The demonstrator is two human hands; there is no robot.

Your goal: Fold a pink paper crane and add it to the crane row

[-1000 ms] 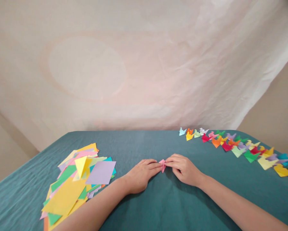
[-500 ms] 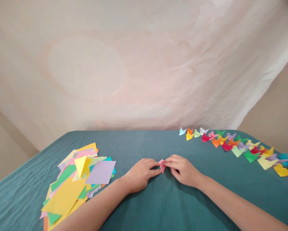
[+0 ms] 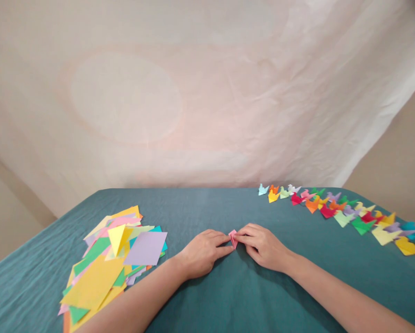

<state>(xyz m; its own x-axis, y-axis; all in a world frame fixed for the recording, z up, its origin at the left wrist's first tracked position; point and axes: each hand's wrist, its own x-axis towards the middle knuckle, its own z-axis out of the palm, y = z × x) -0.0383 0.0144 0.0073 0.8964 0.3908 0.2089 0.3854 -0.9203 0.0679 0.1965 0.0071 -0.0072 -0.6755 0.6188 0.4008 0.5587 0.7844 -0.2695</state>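
A small piece of folded pink paper (image 3: 233, 239), narrow and pointed, lies on the green cloth between my two hands. From the left, my left hand (image 3: 204, 252) grips its edge with thumb and fingertips. My right hand (image 3: 263, 244) comes in from the other side, its fingertips pressed on the paper's right part and the remaining fingers curled beneath. The fingertips hide parts of the paper's side edges.
A loose heap of coloured paper sheets (image 3: 92, 280) spreads at the left, with a lilac square (image 3: 145, 248) on top. Several folded paper birds (image 3: 363, 225) stand in rows along the right. Behind the table (image 3: 193, 203) hangs a pale cloth (image 3: 207, 101).
Both hands stay in nearly the same place. My right fingertips have shifted slightly to the left over the pink paper.
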